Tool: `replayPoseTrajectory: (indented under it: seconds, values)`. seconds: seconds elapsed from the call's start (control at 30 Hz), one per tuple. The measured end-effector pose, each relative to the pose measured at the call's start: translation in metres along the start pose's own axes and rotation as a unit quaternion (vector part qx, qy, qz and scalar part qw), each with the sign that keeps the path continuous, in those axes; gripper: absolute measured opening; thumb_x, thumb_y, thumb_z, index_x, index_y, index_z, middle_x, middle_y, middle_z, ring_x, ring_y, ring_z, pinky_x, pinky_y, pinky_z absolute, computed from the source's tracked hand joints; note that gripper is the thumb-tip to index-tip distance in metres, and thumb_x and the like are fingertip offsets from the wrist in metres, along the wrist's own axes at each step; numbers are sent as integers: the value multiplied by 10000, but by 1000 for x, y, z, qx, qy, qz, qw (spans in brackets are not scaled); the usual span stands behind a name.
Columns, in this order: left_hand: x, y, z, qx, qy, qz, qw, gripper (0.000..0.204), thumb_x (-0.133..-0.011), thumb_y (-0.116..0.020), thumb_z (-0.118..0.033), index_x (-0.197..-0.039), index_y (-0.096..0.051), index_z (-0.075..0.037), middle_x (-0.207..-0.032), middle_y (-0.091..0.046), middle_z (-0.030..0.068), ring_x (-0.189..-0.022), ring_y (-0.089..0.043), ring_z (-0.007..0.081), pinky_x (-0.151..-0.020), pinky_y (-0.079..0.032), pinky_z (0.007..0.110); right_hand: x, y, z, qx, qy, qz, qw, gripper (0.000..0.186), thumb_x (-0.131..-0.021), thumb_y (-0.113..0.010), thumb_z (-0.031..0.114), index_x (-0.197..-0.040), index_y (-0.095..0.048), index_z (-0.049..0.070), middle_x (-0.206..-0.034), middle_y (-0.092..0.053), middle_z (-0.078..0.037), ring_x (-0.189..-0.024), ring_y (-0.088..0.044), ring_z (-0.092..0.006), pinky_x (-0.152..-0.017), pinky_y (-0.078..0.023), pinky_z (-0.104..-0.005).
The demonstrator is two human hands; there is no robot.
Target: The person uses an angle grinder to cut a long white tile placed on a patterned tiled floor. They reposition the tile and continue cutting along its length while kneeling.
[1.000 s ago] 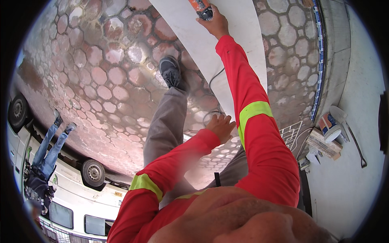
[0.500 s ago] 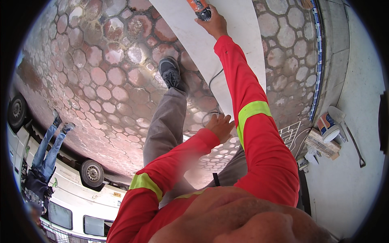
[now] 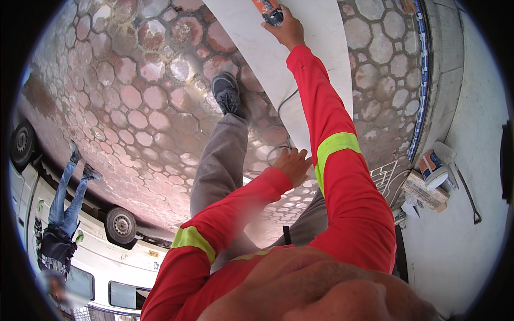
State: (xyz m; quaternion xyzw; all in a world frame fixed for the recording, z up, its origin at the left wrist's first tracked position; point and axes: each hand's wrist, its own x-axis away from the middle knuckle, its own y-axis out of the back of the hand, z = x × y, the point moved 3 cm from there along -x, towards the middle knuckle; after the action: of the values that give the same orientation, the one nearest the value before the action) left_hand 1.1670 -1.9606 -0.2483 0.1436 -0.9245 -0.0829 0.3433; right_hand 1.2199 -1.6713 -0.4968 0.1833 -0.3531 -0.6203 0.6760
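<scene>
My right hand (image 3: 286,27) grips an orange-and-black power tool (image 3: 267,9) at the top, on a long white sheet (image 3: 246,37) that lies over the pavers. A dark cord (image 3: 286,100) crosses the sheet and loops near my left hand (image 3: 293,167). That hand rests at the near part of the sheet, beside the cord, its fingers apart and slightly bent; exactly what its fingertips touch is unclear.
My shoe (image 3: 225,93) stands left of the sheet. A person in jeans (image 3: 69,200) is beside a white van (image 3: 101,262) at left. At right are a white metal grid (image 3: 381,176), boards (image 3: 423,190), a bucket (image 3: 435,170), a shovel (image 3: 465,192) and a blue tiled edge (image 3: 417,128).
My right hand and the tool have shifted very slightly to the right. My left hand is almost still. The person at left has shifted a little to the right.
</scene>
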Motion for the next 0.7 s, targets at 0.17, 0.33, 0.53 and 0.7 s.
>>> replayPoseTrajectory:
  seconds: [0.17,0.33,0.53,0.7]
  values:
    - [-2,3,1,-14,1,2,1000,435,-826,-744,-322,-1209,-639,-146,-1133,-598,82,-1101,-586,287,-886,-425,467,-1,-1,-2,2,-13,14,1000,890,-718,-861,419,-1427,-459,61,-1059,-711,-246,-984,-687,-420,-834,-551,-498]
    - [-2,6,3,-5,3,9,1000,426,-834,-742,-330,-1203,-639,-143,-1133,-600,79,-1100,-587,286,-882,-429,473,-3,-2,1,3,-26,19,999,877,-719,-861,410,-1422,-462,69,-1079,-710,-240,-997,-686,-416,-844,-551,-497]
    - [-2,10,4,-9,12,28,1000,409,-840,-743,-354,-1173,-648,-136,-1138,-599,74,-1110,-581,281,-879,-431,475,-8,-6,4,4,-28,25,999,886,-719,-860,412,-1429,-451,76,-1098,-707,-236,-1009,-682,-421,-852,-549,-499]
    - [0,12,3,1,11,2,1000,414,-838,-747,-365,-1163,-651,-127,-1145,-597,75,-1113,-577,278,-881,-435,473,-12,-9,7,7,-22,23,999,883,-722,-855,421,-1430,-446,86,-1084,-709,-237,-999,-685,-420,-846,-549,-504]
